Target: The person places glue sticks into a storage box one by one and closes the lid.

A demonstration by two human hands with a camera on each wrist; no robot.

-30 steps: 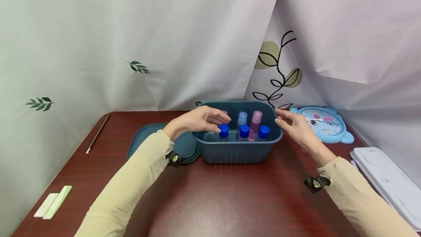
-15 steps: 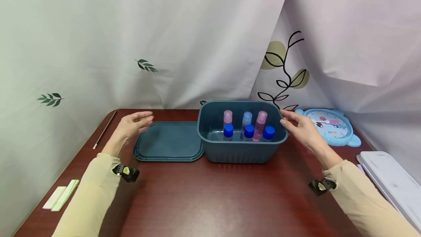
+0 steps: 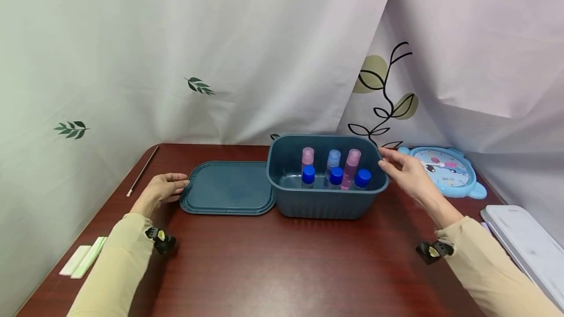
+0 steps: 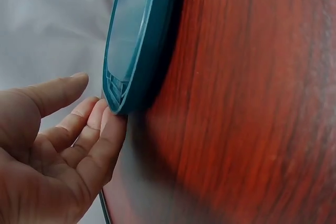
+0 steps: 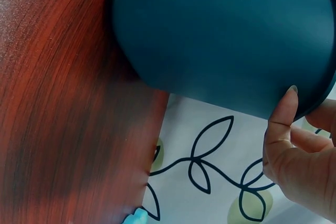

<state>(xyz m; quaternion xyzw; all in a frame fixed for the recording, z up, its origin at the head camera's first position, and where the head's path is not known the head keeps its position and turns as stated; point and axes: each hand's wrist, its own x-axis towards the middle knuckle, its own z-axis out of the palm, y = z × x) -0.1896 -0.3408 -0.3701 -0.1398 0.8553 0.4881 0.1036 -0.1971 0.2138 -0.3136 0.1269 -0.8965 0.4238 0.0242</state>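
Note:
At its left edge, a flat dark teal lid [image 3: 229, 189] meets the fingertips of my left hand [image 3: 162, 191]. In the left wrist view those fingers [image 4: 84, 148] reach under the lid's rim [image 4: 137, 77], with the thumb held apart. Beside the lid stands a deep teal storage bin [image 3: 323, 204]. My right hand [image 3: 407, 172] pinches the bin's right rim; the right wrist view shows the thumb [image 5: 283, 108] against the outer wall [image 5: 220, 40]. Inside the bin stand several small bottles, among them a pink bottle [image 3: 351, 168], a light blue bottle [image 3: 333, 158] and a blue-capped bottle [image 3: 336, 176].
A blue cartoon clock [image 3: 445, 170] lies right of the bin, with a white case [image 3: 524, 243] nearer me. Along the left side are a thin rod [image 3: 143, 170] and pale green strips [image 3: 83, 258]. A white curtain [image 3: 264, 62] hangs behind the table [image 3: 282, 268].
My left hand has moved from over the bin to the left, then down to the lid's left edge. My right hand stays on the bin's rim. The head view has shifted slightly.

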